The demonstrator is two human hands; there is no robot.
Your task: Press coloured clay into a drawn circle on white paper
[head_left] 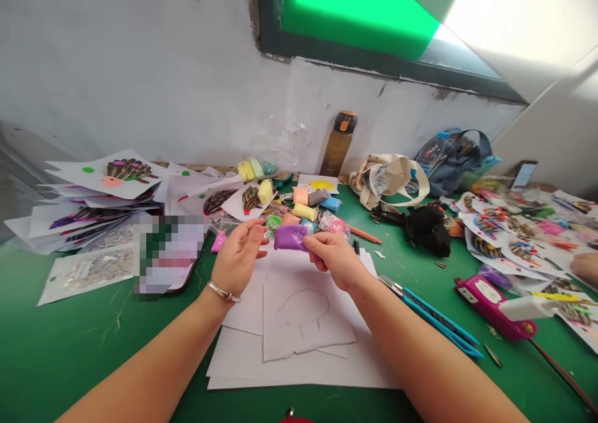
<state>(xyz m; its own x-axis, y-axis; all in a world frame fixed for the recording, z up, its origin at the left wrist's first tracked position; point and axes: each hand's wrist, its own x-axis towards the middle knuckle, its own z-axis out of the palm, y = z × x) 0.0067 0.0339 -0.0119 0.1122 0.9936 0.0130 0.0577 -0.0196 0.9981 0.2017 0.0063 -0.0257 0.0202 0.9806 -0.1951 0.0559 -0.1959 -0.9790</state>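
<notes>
One purple packet point(289, 237) in right hand point(335, 258), one line drawing point(304, 314)

Behind the grip point(334, 256), near the wall point(140, 68), there is a brownish bottle point(337, 149) with a black and orange lid. Farther to the right of the grip are a cream cloth bag point(367, 187) and a blue bag point(451, 177). Right of the grip, on the nearer side, lies a blue cutter point(436, 316); well apart to its left, a phone point(187, 255).
</notes>
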